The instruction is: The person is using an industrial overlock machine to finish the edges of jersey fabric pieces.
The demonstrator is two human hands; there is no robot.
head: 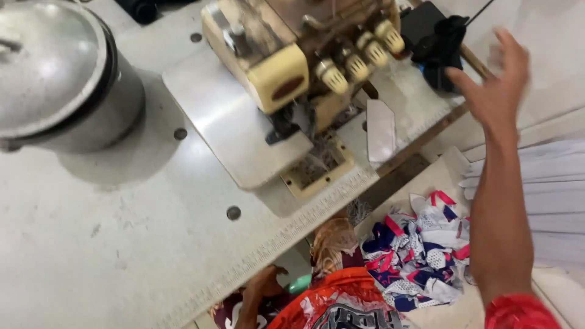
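Note:
My right hand (496, 82) is raised at the upper right with fingers spread, holding nothing, near a black bundle (440, 49) at the table's far edge. My left hand (263, 285) rests low by my lap, under the table's front edge; its fingers are partly hidden. A cream overlock sewing machine (292, 61) stands on the pale sewing table (122, 231), with a small white fabric piece (381, 129) lying to the right of its needle area. A heap of blue, pink and white printed fabric pieces (417, 253) lies beside my right forearm.
A large metal pot with a lid (58, 73) stands at the table's back left. A stack of white fabric (548, 195) lies at the right. A ruler strip (292, 234) runs along the table's front edge. My orange shirt (341, 301) fills the bottom.

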